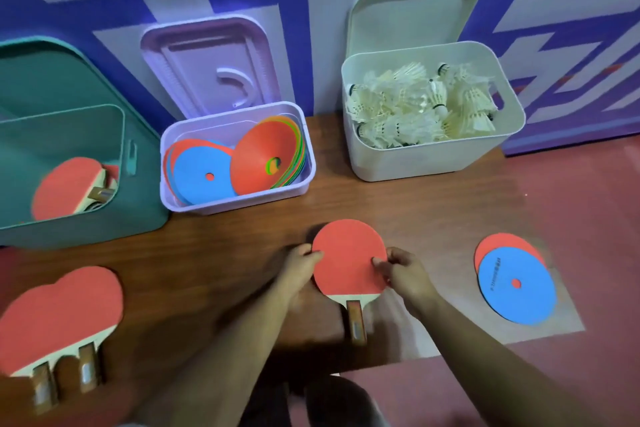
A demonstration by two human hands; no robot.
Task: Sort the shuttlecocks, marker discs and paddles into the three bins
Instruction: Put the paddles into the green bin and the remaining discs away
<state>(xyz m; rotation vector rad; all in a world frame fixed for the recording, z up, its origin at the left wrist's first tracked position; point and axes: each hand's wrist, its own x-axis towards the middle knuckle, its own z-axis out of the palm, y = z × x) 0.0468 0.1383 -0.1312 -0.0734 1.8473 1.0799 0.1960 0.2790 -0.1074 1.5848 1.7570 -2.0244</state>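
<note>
A red paddle (348, 255) lies at the middle of the wooden table (242, 239), handle toward me. My left hand (299, 269) pinches its left edge and my right hand (403, 272) pinches its right edge. Two more red paddles (65, 308) lie overlapped at the near left. A blue marker disc (517, 288) sits on a red one at the right. The green bin (86, 180) holds paddles, the purple bin (239, 198) holds marker discs, and the white bin (433, 156) is full of shuttlecocks (419, 104).
Each bin's lid leans against the purple and white wall behind it: green, purple (211, 66), white (415, 10). The table's right edge runs just past the discs, with red floor (588, 218) beyond. A dark shoe shows below the near edge.
</note>
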